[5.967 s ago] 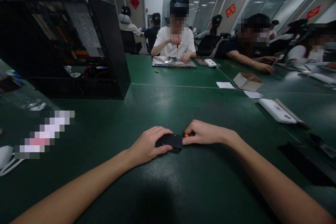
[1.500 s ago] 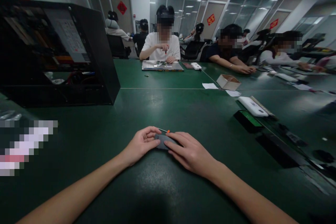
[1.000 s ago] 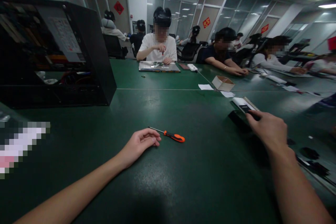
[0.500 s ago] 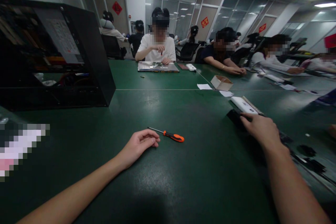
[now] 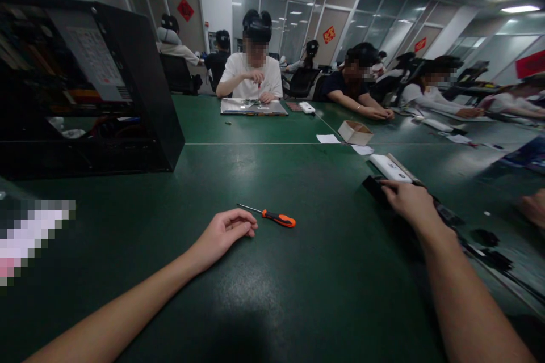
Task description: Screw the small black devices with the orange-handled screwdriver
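Observation:
My left hand (image 5: 225, 232) rests on its side on the green table (image 5: 272, 170), fingers loosely curled with nothing in them. Just beyond its fingertips lies a small screwdriver (image 5: 276, 218) with an orange and black handle, its thin shaft pointing left. My right hand (image 5: 404, 201) is stretched out to the right, palm down, fingers bent over a flat black part (image 5: 374, 185) lying on the table. What is under the palm is hidden. A white oblong device (image 5: 389, 167) lies just behind that part.
An open black computer case (image 5: 106, 85) stands at the far left. A small cardboard box (image 5: 355, 132) and paper slips lie mid-table. Dark small parts (image 5: 483, 237) sit at the right. Several people work at the far side; another person's hand (image 5: 534, 207) shows at the right edge.
Both hands held a small black part beside the screwdriver. My right hand carried it off to the right and now rests on the black part there. My left hand stayed put.

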